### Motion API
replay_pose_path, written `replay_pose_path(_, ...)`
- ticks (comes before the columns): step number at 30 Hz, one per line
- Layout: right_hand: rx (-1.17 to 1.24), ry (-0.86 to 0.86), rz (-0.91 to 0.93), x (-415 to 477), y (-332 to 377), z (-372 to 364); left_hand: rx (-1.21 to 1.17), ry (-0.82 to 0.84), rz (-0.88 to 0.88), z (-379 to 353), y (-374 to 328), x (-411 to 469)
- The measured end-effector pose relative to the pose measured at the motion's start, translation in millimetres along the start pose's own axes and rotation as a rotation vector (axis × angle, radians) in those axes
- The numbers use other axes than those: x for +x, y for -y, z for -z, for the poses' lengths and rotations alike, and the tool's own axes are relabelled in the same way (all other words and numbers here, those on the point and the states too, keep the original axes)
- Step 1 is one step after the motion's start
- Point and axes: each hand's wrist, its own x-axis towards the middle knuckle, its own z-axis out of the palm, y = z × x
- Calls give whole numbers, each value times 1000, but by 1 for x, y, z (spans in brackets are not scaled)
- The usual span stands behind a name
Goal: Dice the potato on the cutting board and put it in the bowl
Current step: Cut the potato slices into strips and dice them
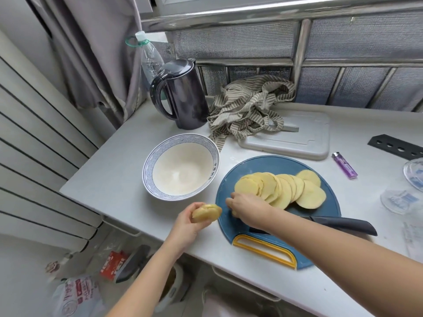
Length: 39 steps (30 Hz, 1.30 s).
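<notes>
Fig.: desk (119,179) w/ prep under way, items listed largest to smallest. Round blue cutting board (270,164), yellow handle at its near edge, lies right of centre. Dark kettle (185,99) stands far left. A striped cloth (249,106) is heaped to its right, partly over a white board (297,138). Bowl (158,149), white inside w/ blue patterned rim, sits just left of the cutting board. Nothing visible in it, i.e. no potato yet. Potato slices (281,188): a fanned, overlapping row of thin rounds across the board's middle, sliced but not yet diced. Judged handling: light, stiff but snappable, cut faces prob. wet w/ starch, so slippery and apt to cling together. Best squared into a stack, held down from above w/ bent fingertips, then cut to strips & cubes. Knife (343,224) lies at the board's near right, dark handle pointing right, blade partly hidden under the right forearm; no hand holds it. Right hand (247,207) reaches to the near-left end of the row, fingers bent down over a small yellow bit; whether they pinch it cannot be told. Left hand (190,223) hangs over the desk btwn bowl and board, fingers curled round a rounded potato end piece (207,212). Purple lighter (345,165) lies far right.
</notes>
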Motion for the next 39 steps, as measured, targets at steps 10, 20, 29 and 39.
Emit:
replay_pose_path(10, 502, -124, -39, -12, -5, 12, 83, -60, -154, 9, 5, -4)
replay_pose_path(20, 925, -347, -302, -47, -42, 47, -117, -38, 82, -29, -13, 21)
replay_pose_path(29, 1385, -537, -561, -76, -79, 41, 271, -321, -303, -81, -31, 47)
replay_pose_path(39, 1382, -591, -643, -98, -98, 31, 640, -265, -609, -108, -14, 55)
